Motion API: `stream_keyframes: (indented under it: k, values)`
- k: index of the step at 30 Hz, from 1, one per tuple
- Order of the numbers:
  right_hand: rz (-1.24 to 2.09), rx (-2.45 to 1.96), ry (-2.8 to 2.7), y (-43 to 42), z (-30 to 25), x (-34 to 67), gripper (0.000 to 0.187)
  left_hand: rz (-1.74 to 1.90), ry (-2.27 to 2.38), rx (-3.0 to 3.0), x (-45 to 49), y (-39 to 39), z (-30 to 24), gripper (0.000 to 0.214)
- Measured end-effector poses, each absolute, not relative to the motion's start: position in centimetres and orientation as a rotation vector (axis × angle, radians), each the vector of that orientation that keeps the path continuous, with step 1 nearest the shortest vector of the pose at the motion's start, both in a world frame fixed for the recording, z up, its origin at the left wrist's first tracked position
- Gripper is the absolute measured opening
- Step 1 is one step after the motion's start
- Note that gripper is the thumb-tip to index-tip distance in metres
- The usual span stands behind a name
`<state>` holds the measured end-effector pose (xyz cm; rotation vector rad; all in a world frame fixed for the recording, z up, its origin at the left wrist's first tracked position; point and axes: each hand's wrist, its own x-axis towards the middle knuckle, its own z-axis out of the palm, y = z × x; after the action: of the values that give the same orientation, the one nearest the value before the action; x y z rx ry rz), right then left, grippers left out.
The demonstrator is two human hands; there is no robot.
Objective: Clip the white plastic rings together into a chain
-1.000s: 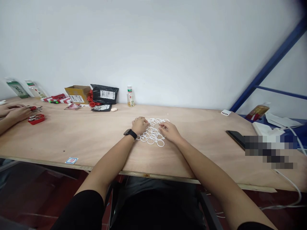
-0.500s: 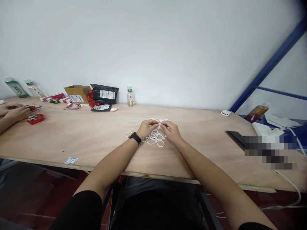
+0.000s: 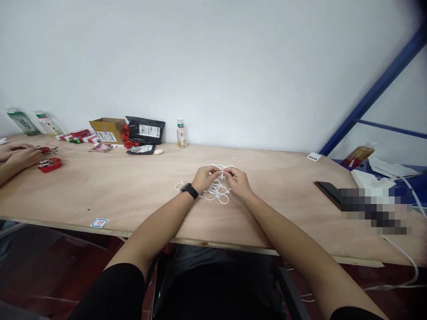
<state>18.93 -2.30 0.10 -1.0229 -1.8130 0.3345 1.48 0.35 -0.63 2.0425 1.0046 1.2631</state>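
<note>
A heap of white plastic rings [image 3: 216, 190] lies on the plywood table [image 3: 116, 195] in front of me. My left hand [image 3: 204, 178], with a black watch on its wrist, and my right hand [image 3: 237, 181] meet just above the heap. The fingertips of both pinch the same white ring [image 3: 221, 171] between them. One loose ring [image 3: 180, 185] lies apart, to the left of my left wrist.
Another person's hands [image 3: 18, 155] work at a red tray [image 3: 50, 165] at the far left. A cardboard box [image 3: 107, 130], black bags [image 3: 146, 130] and a small bottle [image 3: 181, 134] stand by the wall. A dark phone [image 3: 328, 190] and white cables [image 3: 405, 258] lie at the right.
My hands rose from lying on the heap and came together, pinching a ring. A ring now lies on its own at the left of my wrist.
</note>
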Motion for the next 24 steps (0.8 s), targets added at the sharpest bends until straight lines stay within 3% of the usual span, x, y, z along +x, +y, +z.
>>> stream_keyframes:
  k: [9, 17, 24]
  values:
    - [-0.113, -1.353, -2.291, -0.6, -0.6, 20.6, 0.025, 0.548, 1.616, 2.469, -0.9, 1.4, -1.3, 0.038]
    - [0.124, -1.094, -2.522, -1.0, -1.4, 19.6, 0.025, 0.358, 1.772, 2.414, -0.8, 0.9, -0.6, 0.029]
    - [0.238, -1.154, -2.358, -1.7, -0.8, 19.5, 0.029, 0.338, 1.846, 2.4, -0.7, 0.6, 0.3, 0.038]
